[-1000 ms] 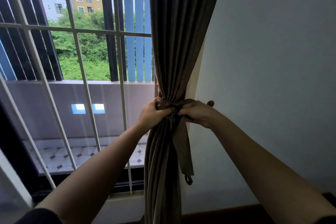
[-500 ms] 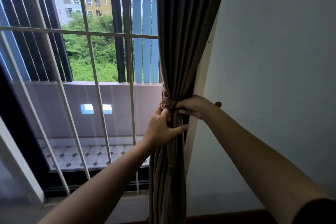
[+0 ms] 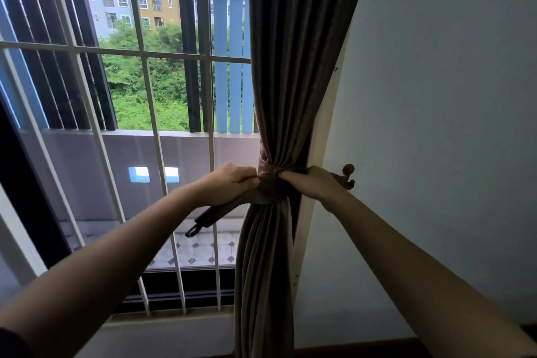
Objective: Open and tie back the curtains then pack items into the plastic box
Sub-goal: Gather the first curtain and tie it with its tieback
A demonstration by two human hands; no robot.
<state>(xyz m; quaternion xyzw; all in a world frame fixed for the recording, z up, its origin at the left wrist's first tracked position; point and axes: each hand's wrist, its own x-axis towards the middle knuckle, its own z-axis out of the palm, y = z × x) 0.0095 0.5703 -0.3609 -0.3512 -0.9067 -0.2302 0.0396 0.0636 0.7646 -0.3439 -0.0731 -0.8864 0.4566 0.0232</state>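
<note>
Curtain (image 3: 279, 73), one, bunched by one tieback (image 3: 267, 173), left hand (image 3: 229, 184), right hand (image 3: 312, 183), fingers gripping tieback

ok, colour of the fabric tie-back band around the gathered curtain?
Brown: the fabric tie-back band matches the gathered curtain; head view shows it.

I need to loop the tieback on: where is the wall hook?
In the head view, right of centre, the hook sits on the wall just behind the right hand, level with the tieback around the curtain.
</note>
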